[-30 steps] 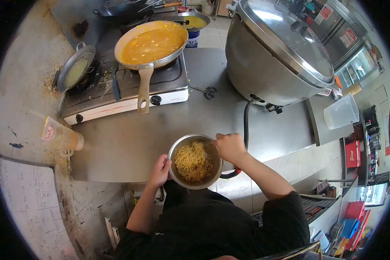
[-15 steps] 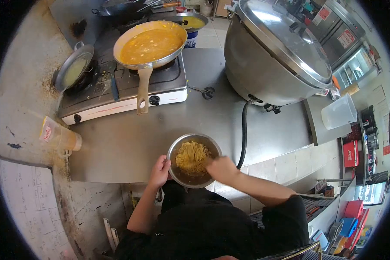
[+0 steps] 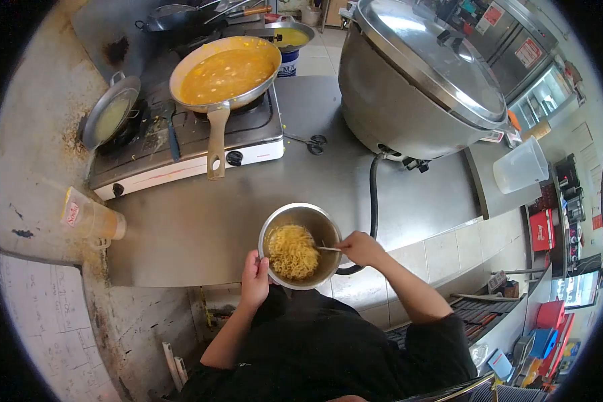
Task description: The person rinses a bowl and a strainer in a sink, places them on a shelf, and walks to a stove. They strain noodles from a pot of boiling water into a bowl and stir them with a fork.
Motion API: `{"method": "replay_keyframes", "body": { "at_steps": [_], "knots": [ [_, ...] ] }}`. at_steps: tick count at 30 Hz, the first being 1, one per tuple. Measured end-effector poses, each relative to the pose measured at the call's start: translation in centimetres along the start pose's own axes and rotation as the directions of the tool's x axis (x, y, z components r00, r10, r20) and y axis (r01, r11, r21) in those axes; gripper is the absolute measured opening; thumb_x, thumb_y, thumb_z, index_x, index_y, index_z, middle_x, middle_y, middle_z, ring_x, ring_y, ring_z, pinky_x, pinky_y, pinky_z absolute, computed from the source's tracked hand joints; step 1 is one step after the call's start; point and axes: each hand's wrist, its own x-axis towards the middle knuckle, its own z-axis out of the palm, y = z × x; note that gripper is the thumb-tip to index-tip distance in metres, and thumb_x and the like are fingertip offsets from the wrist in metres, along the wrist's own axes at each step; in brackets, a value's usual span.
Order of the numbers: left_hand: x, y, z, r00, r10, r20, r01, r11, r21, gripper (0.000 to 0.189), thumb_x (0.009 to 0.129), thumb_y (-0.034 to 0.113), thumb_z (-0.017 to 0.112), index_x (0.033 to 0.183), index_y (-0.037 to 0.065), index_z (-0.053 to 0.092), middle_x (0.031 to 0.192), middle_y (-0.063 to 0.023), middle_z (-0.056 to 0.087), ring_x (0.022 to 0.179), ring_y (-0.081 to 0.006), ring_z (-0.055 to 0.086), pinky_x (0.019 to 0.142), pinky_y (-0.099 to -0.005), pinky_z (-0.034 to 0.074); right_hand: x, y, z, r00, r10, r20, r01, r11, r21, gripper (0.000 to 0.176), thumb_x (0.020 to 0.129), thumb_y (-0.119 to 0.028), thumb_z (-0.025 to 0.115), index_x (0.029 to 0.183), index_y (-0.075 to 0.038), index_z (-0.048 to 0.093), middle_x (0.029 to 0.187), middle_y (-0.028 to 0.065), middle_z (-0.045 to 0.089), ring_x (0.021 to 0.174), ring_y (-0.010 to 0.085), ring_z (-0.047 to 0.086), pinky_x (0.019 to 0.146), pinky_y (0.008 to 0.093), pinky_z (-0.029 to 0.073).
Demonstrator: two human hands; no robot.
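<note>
A metal bowl (image 3: 329,228) of yellow curly noodles (image 3: 293,253) is held near my body, at the front edge of the steel counter. My left hand (image 3: 254,276) is closed on the bowl's left rim, thumb along the side. In my right hand (image 3: 360,248), closed at the bowl's right rim, is a thin metal utensil (image 3: 327,248). Its handle reaches into the bowl over the noodles; its head is not clear enough to tell spoon from fork.
A frying pan (image 3: 216,144) of orange sauce sits on the gas stove (image 3: 261,151), handle toward me. Scissors (image 3: 316,145) lie beside it. A big rice cooker (image 3: 395,94) with a black hose (image 3: 374,201) stands right. A plastic jug (image 3: 104,221) is by the left wall.
My right hand has moved right and slightly up from over the noodles to the bowl's rim, and the utensil's handle now shows. The noodles have shifted toward the bowl's near side.
</note>
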Motion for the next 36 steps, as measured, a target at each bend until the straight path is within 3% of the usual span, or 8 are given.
{"method": "replay_keyframes", "body": {
  "at_steps": [3,12,17,21,27,29,32,36],
  "knots": [
    [0.3,-0.3,-0.1,0.996,-0.066,0.066,0.067,0.997,-0.028,0.016,0.093,0.016,0.035,0.104,0.006,0.041,0.082,-0.0034,0.054,0.064,-0.0072,0.055,0.052,-0.0210,0.047,2.0,-0.7,2.3,0.994,-0.101,-0.043,0.105,0.990,0.095,0.024,0.074,-0.017,0.049,0.092,-0.018,0.065,0.091,0.0134,0.060,0.079,0.0328,0.058,0.070,0.0379,0.047],
    [0.6,-1.9,-0.6,0.993,-0.115,-0.010,0.114,0.992,-0.052,0.018,0.093,0.019,0.035,0.106,0.008,0.041,0.083,-0.0028,0.055,0.065,-0.0094,0.056,0.052,-0.0240,0.051,-6.5,-5.0,2.4,0.921,-0.382,-0.076,0.247,0.723,-0.645,0.018,0.071,-0.012,0.052,0.088,-0.012,0.059,0.076,0.0035,0.055,0.053,0.0185,0.059,0.042,0.0319,0.045],
    [0.8,-1.8,-0.4,0.989,-0.147,0.019,0.147,0.989,0.000,0.018,0.092,0.020,0.037,0.107,0.009,0.042,0.085,-0.0017,0.054,0.067,-0.0070,0.054,0.051,-0.0216,0.047,-2.5,-4.0,4.5,0.942,-0.310,-0.131,0.145,0.724,-0.675,0.023,0.072,-0.010,0.050,0.094,-0.008,0.057,0.075,0.0041,0.054,0.052,0.0195,0.059,0.041,0.0309,0.045],
    [1.0,-1.1,-0.6,0.989,-0.141,-0.046,0.141,0.990,-0.005,0.017,0.092,0.020,0.038,0.104,0.009,0.043,0.084,-0.0012,0.053,0.066,-0.0068,0.053,0.051,-0.0212,0.046,-6.3,-4.5,1.1,0.919,-0.393,0.021,0.322,0.720,-0.615,0.023,0.072,-0.009,0.049,0.093,-0.010,0.059,0.077,0.0039,0.054,0.056,0.0200,0.060,0.045,0.0328,0.047],
    [1.9,-3.2,-1.0,0.998,-0.051,-0.029,0.053,0.997,0.055,0.017,0.091,0.017,0.041,0.101,0.004,0.044,0.077,-0.0025,0.050,0.061,-0.0080,0.049,0.051,-0.0226,0.044,0.8,-2.8,-0.5,0.931,-0.320,-0.173,0.167,0.798,-0.579,0.015,0.068,-0.010,0.053,0.079,-0.013,0.063,0.073,0.0053,0.059,0.065,0.0220,0.062,0.053,0.0344,0.048],
    [2.3,-3.7,-0.8,0.957,0.281,-0.065,-0.246,0.912,0.328,0.016,0.091,0.017,0.041,0.098,0.003,0.044,0.076,-0.0029,0.049,0.059,-0.0088,0.044,0.054,-0.0235,0.039,0.5,-3.5,-0.5,0.914,-0.345,-0.212,0.194,0.833,-0.519,0.008,0.067,-0.008,0.054,0.069,-0.009,0.062,0.068,0.0065,0.061,0.067,0.0246,0.063,0.054,0.0358,0.049],
    [2.3,-3.9,-0.5,0.953,0.284,-0.107,-0.234,0.912,0.336,0.016,0.092,0.017,0.040,0.094,0.002,0.044,0.071,-0.0020,0.046,0.059,-0.0091,0.041,0.056,-0.0245,0.036,-4.1,-5.0,-3.1,0.893,-0.446,0.058,0.409,0.751,-0.519,0.009,0.066,-0.008,0.053,0.069,-0.006,0.062,0.068,0.0093,0.062,0.067,0.0249,0.063,0.055,0.0357,0.049],
    [2.2,-2.6,0.4,0.956,0.261,-0.132,-0.197,0.909,0.367,0.017,0.092,0.019,0.040,0.091,0.002,0.045,0.067,-0.0010,0.044,0.059,-0.0085,0.042,0.054,-0.0245,0.036,-4.5,-4.8,-1.8,0.933,-0.358,0.044,0.302,0.709,-0.638,0.008,0.070,-0.010,0.053,0.067,-0.008,0.061,0.070,0.0081,0.062,0.064,0.0229,0.063,0.051,0.0344,0.049]
  ]
}}
